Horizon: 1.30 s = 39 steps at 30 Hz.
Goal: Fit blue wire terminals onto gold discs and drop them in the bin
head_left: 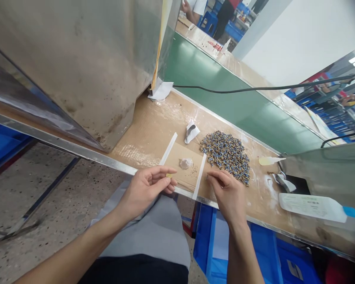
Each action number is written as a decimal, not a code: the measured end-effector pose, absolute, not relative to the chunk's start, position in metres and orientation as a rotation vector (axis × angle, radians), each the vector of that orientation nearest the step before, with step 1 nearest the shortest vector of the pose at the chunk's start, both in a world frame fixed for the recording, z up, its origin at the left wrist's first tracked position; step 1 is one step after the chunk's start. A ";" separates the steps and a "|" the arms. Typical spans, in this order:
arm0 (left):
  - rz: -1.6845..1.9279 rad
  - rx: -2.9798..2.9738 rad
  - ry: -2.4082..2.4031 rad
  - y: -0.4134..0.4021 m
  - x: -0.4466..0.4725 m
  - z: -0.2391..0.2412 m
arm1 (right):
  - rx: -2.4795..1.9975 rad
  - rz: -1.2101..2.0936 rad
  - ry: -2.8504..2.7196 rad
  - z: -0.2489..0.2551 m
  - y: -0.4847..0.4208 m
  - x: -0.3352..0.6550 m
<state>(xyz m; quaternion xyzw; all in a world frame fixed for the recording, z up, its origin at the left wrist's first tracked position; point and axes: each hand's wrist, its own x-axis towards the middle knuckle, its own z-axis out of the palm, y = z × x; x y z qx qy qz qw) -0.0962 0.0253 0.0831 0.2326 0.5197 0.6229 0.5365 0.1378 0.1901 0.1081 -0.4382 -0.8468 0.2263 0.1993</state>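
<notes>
My left hand is at the front edge of the cardboard-covered bench, thumb and fingers pinched on a small yellowish part. My right hand lies curled, knuckles up, at the near edge of a pile of several small blue-and-gold parts; whether its fingers hold anything is hidden. Between the hands lies a cardboard square framed by two white strips, with a small clear cap and dark specks on it.
A large metal housing stands at the left. A green conveyor belt runs behind the bench, a black cable above it. White tape scraps, a labelled plastic bag and blue crates are nearby. Another person works far back.
</notes>
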 end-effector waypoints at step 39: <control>1.536 0.608 1.275 0.025 -0.091 0.071 | -0.735 0.218 -2.220 0.100 0.173 0.064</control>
